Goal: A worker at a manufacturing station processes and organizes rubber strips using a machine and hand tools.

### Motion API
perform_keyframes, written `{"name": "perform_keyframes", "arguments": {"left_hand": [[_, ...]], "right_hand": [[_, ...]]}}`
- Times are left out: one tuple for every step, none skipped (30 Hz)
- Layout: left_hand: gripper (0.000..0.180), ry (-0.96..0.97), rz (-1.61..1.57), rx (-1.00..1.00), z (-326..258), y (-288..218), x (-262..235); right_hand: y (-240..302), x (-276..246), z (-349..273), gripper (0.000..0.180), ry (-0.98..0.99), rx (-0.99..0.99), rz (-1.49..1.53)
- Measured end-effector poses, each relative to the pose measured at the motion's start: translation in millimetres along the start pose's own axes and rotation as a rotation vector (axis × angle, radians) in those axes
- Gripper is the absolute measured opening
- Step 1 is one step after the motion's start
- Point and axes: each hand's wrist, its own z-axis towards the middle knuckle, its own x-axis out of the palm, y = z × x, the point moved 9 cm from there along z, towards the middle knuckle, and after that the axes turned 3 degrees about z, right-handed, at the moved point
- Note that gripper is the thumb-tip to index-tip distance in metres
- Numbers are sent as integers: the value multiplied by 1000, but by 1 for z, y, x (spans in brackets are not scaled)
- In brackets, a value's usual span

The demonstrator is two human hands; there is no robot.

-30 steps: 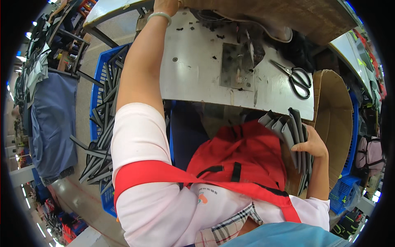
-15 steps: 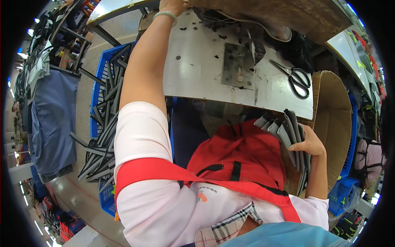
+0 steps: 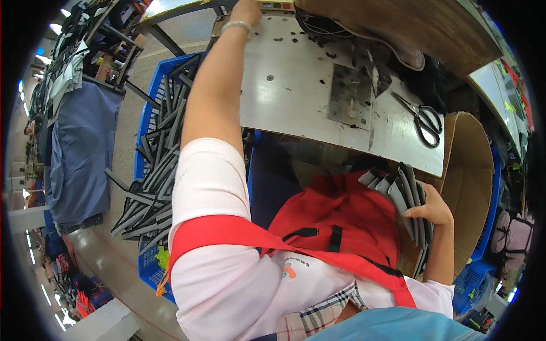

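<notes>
My right hand (image 3: 433, 207) is closed around a bundle of flat, folded grey strips (image 3: 410, 196), thumb on the near side, below the table's right front corner. Stretched to the far left of the white table (image 3: 284, 108), my left hand (image 3: 247, 12) is beside a small panel with coloured buttons (image 3: 277, 5). Its fingers are blurred and partly cut off by the upper edge, so whether it touches anything is hidden. Black-handled scissors (image 3: 426, 122) lie on the table to the right. A metal plate (image 3: 344, 99) is set into the tabletop left of them.
On the left, a blue basket (image 3: 140, 150) overflows with grey strips (image 3: 151, 196). A cardboard box (image 3: 472, 176) stands by the table's right end. A brown board (image 3: 409, 25) overhangs the far side, with a cable below. Dark scraps litter the tabletop. A red apron (image 3: 341, 210) covers my lap.
The view has turned slightly, so the table sits farther right in it. My left hand is a little farther left over the table, and the button panel shows. My right hand still grips the strips.
</notes>
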Motion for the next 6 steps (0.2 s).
{"name": "perform_keyframes", "arguments": {"left_hand": [[31,-143,15,-85,-6,10,-12],[31,-147,-22,-76,2,-20,-15],[33,-138,-548,-275,21,-61,-32],[34,-88,-1044,-476,24,-85,-52],[35,-63,-1084,-482,17,-84,-84],[38,-8,-1040,-502,4,-61,-87]], "right_hand": [[3,0,1,84,8,-16,-18],[-4,-3,5,85,-12,54,9],[-15,-14,-1,85,-81,127,16],[-22,-21,-12,85,-139,176,23],[-20,-22,-16,86,-154,182,22],[-12,-16,-9,86,-121,156,9]]}}
